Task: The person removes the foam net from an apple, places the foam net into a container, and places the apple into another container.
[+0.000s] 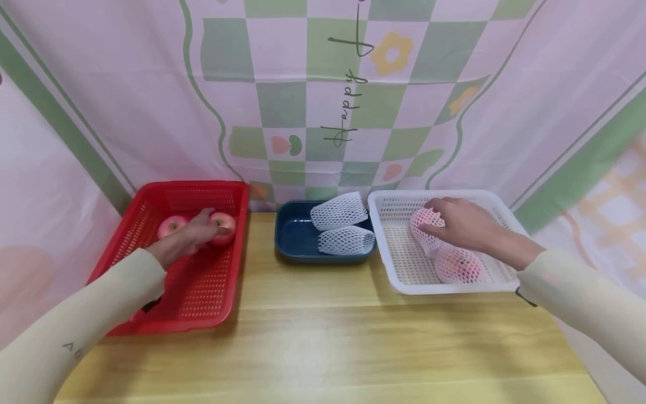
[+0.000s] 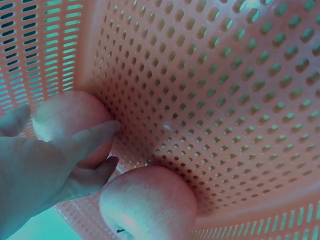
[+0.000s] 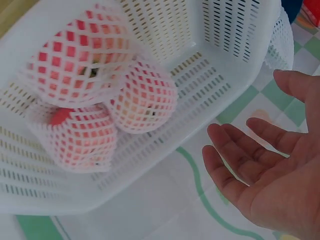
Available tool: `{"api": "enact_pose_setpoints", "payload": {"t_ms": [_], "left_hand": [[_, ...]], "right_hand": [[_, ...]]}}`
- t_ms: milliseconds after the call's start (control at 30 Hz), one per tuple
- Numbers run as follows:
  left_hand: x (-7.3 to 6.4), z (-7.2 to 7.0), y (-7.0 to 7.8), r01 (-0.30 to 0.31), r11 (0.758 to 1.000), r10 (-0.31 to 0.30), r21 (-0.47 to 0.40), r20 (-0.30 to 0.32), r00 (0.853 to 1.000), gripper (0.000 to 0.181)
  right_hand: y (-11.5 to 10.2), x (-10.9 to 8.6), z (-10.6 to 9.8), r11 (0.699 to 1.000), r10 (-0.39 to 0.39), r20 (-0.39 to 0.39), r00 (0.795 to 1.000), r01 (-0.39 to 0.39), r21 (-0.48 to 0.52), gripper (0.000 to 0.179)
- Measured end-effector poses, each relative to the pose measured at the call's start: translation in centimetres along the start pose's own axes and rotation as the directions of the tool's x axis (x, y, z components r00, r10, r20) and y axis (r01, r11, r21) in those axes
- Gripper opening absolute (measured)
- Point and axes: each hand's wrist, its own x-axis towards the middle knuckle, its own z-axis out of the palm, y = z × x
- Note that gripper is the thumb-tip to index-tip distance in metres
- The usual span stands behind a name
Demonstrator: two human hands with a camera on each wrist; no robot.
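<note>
Left grip: left hand (image 1: 195,232) grasps an apple (image 1: 224,235) in the red basket (image 1: 202,292), left of the frame. Left wrist view has the fingers round that fruit, left of centre. Second apple (image 1: 173,225) sits just beside it in the same basket, bare too; in the wrist view it lies lower centre.

Right grip: right hand (image 1: 464,223) is released, fingers loosely spread, holding nothing, over the white basket (image 1: 429,289) at right of the frame. Right wrist view shows three net-wrapped apples (image 3: 145,97) in it, grouped upper left; head view shows two, the upper one partly behind the hand.

Between baskets, centre frame: blue tray (image 1: 296,235) with two white foam nets (image 1: 347,240) lying side by side in its right part. All three containers stand on the wooden desk (image 1: 313,336); checked cloth (image 1: 282,104) hangs behind, upper frame
</note>
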Motion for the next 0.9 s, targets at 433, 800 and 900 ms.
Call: {"api": "enact_pose_setpoints", "payload": {"t_ms": [433, 800, 900], "left_hand": [[-1.7, -0.7, 1.4, -0.082, 0.983, 0.089, 0.166, -0.033, 0.995, 0.093], [-3.9, -1.8, 2.1, -0.143, 0.934, 0.175, 0.328, -0.070, 0.982, 0.090], [-4.4, -1.9, 2.2, -0.157, 0.917, 0.198, 0.368, -0.074, 0.977, 0.090]], "right_hand": [[2.3, -1.8, 0.4, 0.997, 0.058, 0.018, 0.998, -0.057, -0.051, 0.067], [3.7, -3.3, 1.1, 0.987, 0.151, 0.105, 0.983, -0.145, -0.064, 0.081], [4.0, -3.7, 1.3, 0.986, 0.161, 0.115, 0.980, -0.155, -0.060, 0.083]]}}
